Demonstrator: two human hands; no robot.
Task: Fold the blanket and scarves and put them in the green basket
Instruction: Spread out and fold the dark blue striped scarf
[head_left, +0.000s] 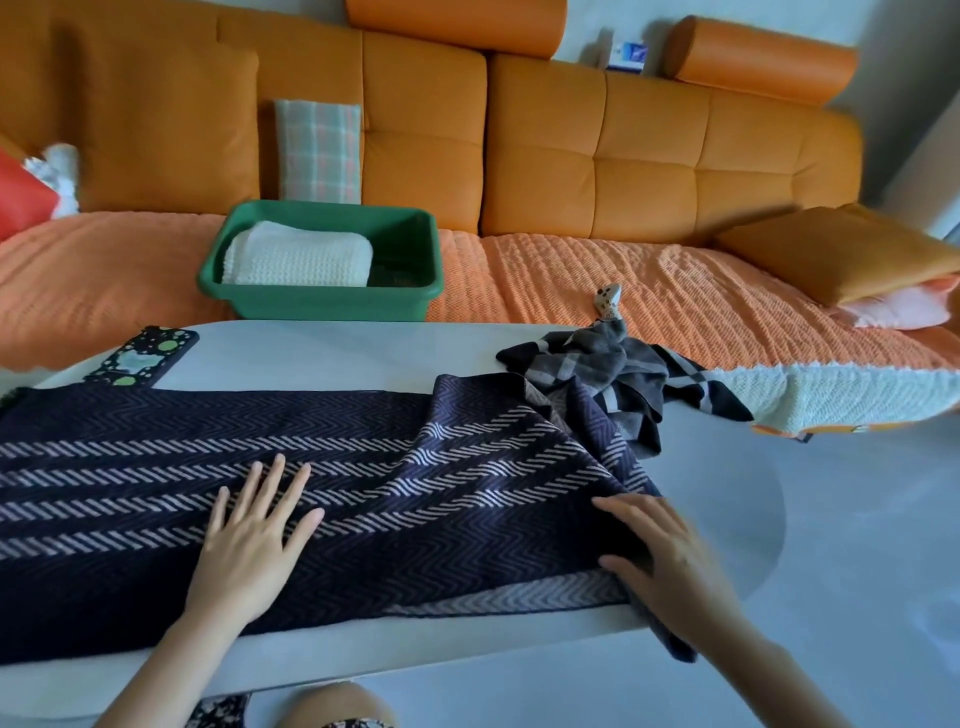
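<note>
A dark navy scarf (363, 483) with pale zigzag stripes lies spread lengthwise across the white table (332, 348). My left hand (254, 525) rests flat on its middle, fingers apart. My right hand (670, 556) grips the scarf's bunched right end at the table's edge. A second scarf (618, 374), grey and black checked, lies crumpled at the table's far right. The green basket (415, 234) stands on the sofa beyond the table, with a folded white blanket (298, 260) in its left half.
A phone (140, 358) in a dotted dark case lies at the table's far left. The orange sofa (623, 156) holds a plaid cushion (318, 150), a tan pillow (841, 249) and a small remote (609, 301). Grey floor (857, 519) opens on the right.
</note>
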